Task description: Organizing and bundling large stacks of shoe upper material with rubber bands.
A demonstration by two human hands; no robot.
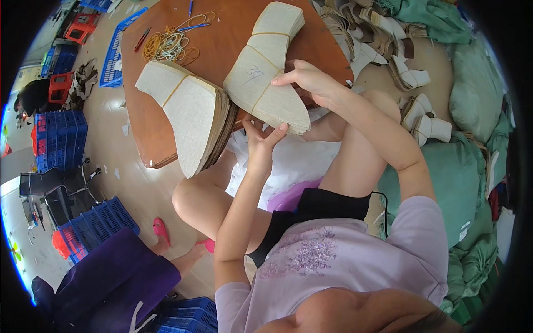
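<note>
A thick bundle of cream insole-shaped boards [256,71], bound by two rubber bands and marked with pen, is tilted over the near side of the brown table. My left hand [262,141] grips its near end, thumb against the edges of the stack. With its thumb on the top board and its fingers around the side, my right hand [311,83] is closed on the same bundle. To the left, a second banded bundle of boards [191,111] lies on the table, its pointed end jutting past the near edge.
The brown tabletop [222,16] carries a tangle of rubber bands [166,45], a blue pen [194,26] and a red tool [142,40]. More bundled pieces [408,72] lie on the floor at right, beside green sacks [433,183]. Blue crates [61,139] stand at left; another person's purple-clothed body [116,277] is at lower left.
</note>
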